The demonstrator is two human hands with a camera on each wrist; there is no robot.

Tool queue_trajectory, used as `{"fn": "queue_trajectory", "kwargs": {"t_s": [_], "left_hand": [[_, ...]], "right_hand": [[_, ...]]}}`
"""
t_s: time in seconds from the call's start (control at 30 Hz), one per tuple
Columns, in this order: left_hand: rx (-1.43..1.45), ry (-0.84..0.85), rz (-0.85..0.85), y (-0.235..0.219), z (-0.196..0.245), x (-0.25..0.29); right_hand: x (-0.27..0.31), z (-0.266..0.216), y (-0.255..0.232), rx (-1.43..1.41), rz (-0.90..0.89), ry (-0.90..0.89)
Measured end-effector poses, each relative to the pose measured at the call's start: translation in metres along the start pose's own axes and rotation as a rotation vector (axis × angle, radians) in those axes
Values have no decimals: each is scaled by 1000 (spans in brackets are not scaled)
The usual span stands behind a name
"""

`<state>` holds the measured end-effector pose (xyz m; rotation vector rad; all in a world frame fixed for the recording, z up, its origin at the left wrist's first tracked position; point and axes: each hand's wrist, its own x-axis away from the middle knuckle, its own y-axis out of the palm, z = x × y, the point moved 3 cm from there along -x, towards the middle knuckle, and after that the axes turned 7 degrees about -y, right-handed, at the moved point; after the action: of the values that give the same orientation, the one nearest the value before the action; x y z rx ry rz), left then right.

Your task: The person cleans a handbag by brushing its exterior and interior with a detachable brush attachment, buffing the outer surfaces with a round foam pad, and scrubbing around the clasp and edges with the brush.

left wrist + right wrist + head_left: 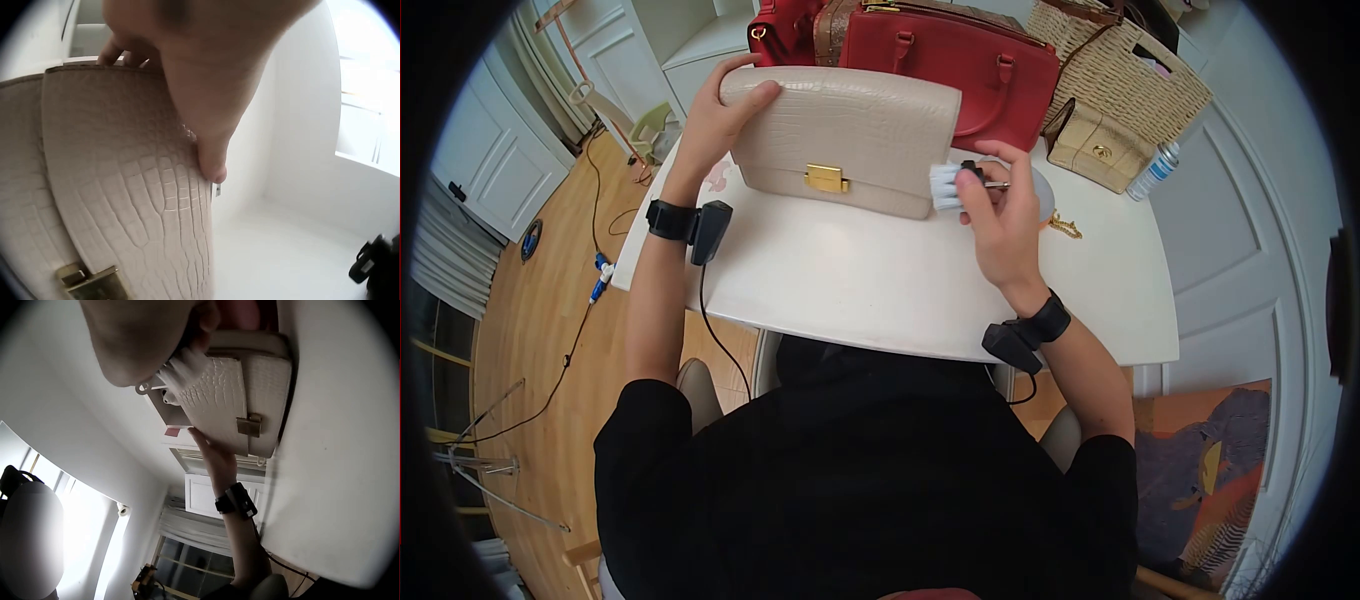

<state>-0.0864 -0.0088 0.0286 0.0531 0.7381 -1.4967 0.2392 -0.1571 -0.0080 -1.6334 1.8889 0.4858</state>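
A beige crocodile-textured clutch bag (850, 125) with a gold clasp (827, 178) stands upright on the white table (840, 290). My left hand (725, 112) grips its upper left corner, thumb (214, 164) on the front and the other fingers behind. By the bag's right edge, my right hand (1007, 220) holds a small brush (945, 188) with white bristles pointing left at the bag. The bristles (186, 370) overlap the bag's front in the right wrist view. Part of the brush's handle is hidden by the fingers.
Behind the clutch stand a red handbag (945, 65) and a woven straw bag (1090, 65). A small gold bag (1095, 148) and a bottle (1154, 172) are at the right. A gold chain (1066, 226) lies beside the right hand. Cables (578, 330) run over the floor.
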Motion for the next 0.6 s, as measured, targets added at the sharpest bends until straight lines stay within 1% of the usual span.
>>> {"fn": "queue_trajectory", "kwargs": {"t_s": [0.03, 0.1, 0.13, 0.2, 0.23, 0.3, 0.33, 0.4, 0.43, 0.5, 0.53, 0.6], "left_hand": [[2, 0, -3, 2, 6, 3], [-119, -36, 53, 4, 14, 10], [-117, -38, 51, 7, 15, 13], [-168, 15, 84, 10, 18, 15], [-168, 14, 82, 13, 17, 15], [-63, -2, 83, 17, 13, 17], [-63, -3, 84, 17, 12, 17], [-58, -11, 63, 17, 11, 16], [-57, -11, 62, 17, 12, 16], [-39, -67, 33, 17, 14, 19], [-39, -71, 33, 19, 11, 20], [109, -280, -137, 29, 0, 22]], "right_hand": [[0, 1, 0, 2, 2, 2], [1, 4, -2, -131, 36, 101], [2, 5, 0, -129, 37, 103], [5, 5, 10, -58, 14, -18], [5, 6, 9, -57, 14, -16], [7, 12, 10, 159, -204, 56], [9, 15, 10, 159, -206, 57], [10, 16, 15, 276, -339, 28], [11, 14, 14, 277, -339, 29], [10, 2, 17, 323, -436, 128], [9, 3, 16, 322, -438, 131], [9, 7, 16, 323, -575, 216]]}}
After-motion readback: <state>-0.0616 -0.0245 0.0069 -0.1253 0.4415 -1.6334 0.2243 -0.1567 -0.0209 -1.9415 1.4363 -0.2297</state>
